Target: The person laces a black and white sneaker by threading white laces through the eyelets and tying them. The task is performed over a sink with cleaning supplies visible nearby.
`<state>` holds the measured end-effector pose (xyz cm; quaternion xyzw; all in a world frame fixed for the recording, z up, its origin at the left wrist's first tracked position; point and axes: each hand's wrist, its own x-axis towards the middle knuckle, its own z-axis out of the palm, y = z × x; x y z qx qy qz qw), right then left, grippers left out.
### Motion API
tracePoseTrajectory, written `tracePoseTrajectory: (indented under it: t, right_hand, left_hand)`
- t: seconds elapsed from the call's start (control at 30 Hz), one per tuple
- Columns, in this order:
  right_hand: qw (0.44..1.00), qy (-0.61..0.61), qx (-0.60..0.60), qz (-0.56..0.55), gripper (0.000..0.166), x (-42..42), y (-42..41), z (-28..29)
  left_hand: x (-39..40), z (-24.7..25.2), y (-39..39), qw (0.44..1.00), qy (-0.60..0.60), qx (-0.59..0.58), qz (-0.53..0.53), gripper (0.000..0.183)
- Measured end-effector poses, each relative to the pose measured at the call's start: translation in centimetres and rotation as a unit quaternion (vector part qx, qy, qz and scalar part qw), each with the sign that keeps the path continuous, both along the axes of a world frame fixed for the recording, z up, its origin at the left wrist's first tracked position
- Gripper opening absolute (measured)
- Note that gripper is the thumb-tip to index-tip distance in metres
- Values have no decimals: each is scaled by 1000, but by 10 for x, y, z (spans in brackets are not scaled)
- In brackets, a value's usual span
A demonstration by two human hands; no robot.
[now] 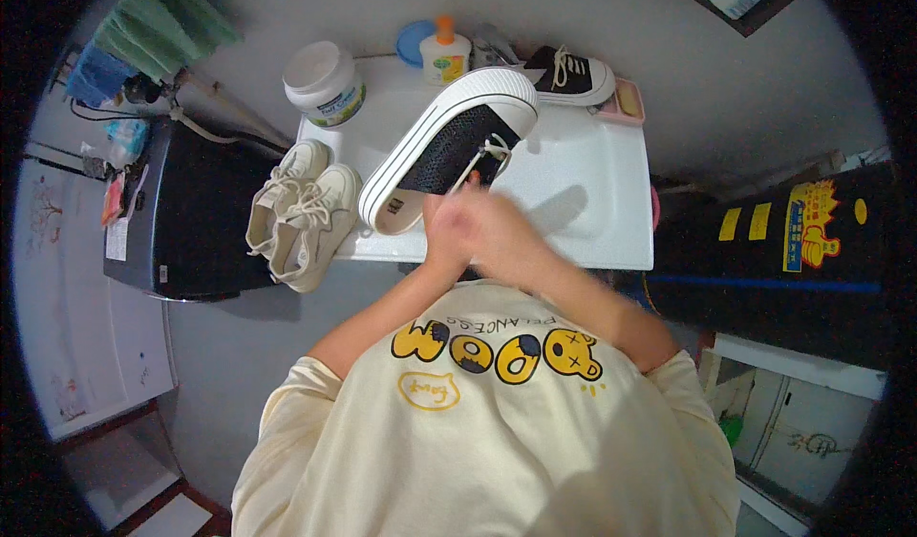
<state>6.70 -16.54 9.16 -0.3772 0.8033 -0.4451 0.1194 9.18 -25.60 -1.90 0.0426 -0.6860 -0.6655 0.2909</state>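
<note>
A black sneaker (458, 143) with a thick white rubber sole and pale laces is held up over the white sink (609, 179), tilted with its toe up to the right. My left hand (440, 225) grips it at the shoe's opening, near the heel; most of its fingers are hidden. Crossing in front of the left wrist, my right hand (494, 229) is motion-blurred and close to the laces. A fingertip shows against the dark upper, but its hold is unclear. The matching sneaker (569, 75) lies at the sink's back right corner.
Two cream sneakers (304, 214) stand at the sink's left edge, beside a black appliance (215, 207). Along the back are a white tub (322, 82), a pump bottle (445, 57), a blue lid (414, 42) and a pink soap dish (630, 103). A black box (774, 250) stands right.
</note>
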Motion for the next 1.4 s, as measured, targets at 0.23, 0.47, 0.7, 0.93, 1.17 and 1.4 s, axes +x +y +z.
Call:
tracePoseTrajectory:
  t: [0.23,0.47,0.7,0.93,1.17,1.4]
  right_hand:
    - [994,-12,-15,106,16,-3,15,17]
    - [950,63,-51,-302,27,-46,40,-50]
    - [959,-192,-115,-172,22,-36,50,-73]
    - [927,-309,-112,-179,13,-44,110,-24]
    - [952,-179,-5,-249,12,-45,174,-28]
    - [946,-144,44,-286,13,-32,237,-52]
  left_hand:
    - [-19,61,-9,971,-17,225,-77,30]
    - [-22,58,-24,844,-97,512,-131,47]
    - [-23,56,-27,836,-101,526,-121,47]
    - [-28,36,-41,820,-107,556,-81,48]
    - [-27,57,-54,804,-134,566,-125,50]
    - [-27,54,-57,838,-113,511,-154,32]
